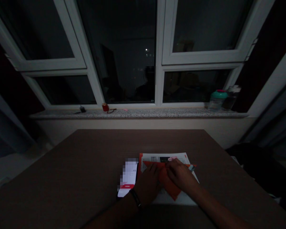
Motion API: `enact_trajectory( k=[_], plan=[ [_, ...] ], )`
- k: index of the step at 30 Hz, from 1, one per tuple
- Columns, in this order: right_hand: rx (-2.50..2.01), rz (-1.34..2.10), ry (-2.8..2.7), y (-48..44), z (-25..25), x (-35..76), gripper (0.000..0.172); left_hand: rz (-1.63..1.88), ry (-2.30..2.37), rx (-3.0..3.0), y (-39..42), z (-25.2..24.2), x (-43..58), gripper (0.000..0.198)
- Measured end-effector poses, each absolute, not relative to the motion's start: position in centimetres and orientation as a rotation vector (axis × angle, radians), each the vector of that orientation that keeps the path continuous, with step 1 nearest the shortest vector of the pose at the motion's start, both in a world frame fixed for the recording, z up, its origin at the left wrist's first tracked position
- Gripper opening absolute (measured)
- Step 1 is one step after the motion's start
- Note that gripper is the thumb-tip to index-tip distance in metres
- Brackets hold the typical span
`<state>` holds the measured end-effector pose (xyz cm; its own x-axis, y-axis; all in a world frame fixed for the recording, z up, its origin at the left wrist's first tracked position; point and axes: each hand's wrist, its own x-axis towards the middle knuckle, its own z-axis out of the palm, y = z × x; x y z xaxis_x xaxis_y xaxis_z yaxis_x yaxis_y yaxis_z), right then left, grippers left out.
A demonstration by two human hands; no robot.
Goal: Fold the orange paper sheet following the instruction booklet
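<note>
A sheet of orange paper (171,183), folded to a point towards me, lies over a printed book or booklet (178,201) on the table. My left hand (149,183), with a dark band on its wrist, holds the paper's left part, fingers bent down onto it. At the upper middle of the paper, my right hand (180,175) is closed on a fold, its fingertips pinched together. The dim light and the hands hide part of the folds. Just left of my left hand is a phone (128,178) with a lit screen.
The brown table (90,165) reaches towards a speckled windowsill (143,113). On the sill stand a small red jar (105,107), a small dark item (82,109), a green-topped container (218,100) and a clear bottle (231,97). Dark cloth (257,168) lies beyond the table's right edge.
</note>
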<state>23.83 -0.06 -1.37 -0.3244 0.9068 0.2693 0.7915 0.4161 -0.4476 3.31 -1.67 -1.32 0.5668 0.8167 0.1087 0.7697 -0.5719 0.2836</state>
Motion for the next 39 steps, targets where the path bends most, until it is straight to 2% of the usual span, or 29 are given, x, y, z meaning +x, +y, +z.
enact_trajectory(
  k=[5,9,16,24,32,39],
  plan=[
    [-1.444,0.115,-2.155,1.4,-1.7,25.3,0.028,0.345,1.315,2.575,-1.8,-1.2,3.4,0.059],
    [-1.486,0.075,-2.175,2.7,-2.6,26.3,0.037,0.362,1.291,2.587,-2.0,-0.9,3.3,0.063],
    [-1.464,0.028,-2.096,3.0,-2.1,26.0,0.022,0.377,1.292,2.599,-1.9,-1.3,3.2,0.062],
    [-1.178,0.467,-2.178,1.6,-2.5,23.8,0.011,0.4,1.281,2.615,-2.0,-1.0,3.3,0.059],
    [-1.327,0.438,-2.156,1.6,-2.2,23.1,0.014,0.366,1.289,2.59,-2.3,-0.4,3.4,0.062],
    [-1.49,0.255,-2.108,1.8,-2.4,24.0,0.023,0.362,1.292,2.586,-2.1,-0.8,3.2,0.061]
  ],
)
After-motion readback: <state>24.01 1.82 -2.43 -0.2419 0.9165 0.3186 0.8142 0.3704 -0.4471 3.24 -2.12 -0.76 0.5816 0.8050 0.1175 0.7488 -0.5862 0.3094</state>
